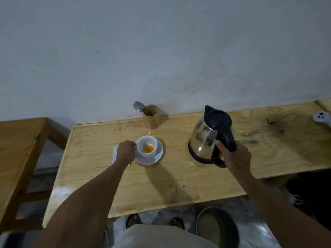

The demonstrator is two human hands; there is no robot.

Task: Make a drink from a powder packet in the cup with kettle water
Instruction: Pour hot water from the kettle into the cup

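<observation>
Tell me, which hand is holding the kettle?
The right hand. It grips the kettle by its black handle, while the left hand is at the white cup.

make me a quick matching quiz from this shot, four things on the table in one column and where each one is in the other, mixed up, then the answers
Things:
1. cup
2. kettle
3. spoons
4. orange powder

Places:
A. handle gripped by the right hand
B. standing in the wooden holder by the wall
C. at the bottom of the cup
D. on the white saucer, left hand at its side

Pairs: 1-D, 2-A, 3-B, 4-C
</observation>
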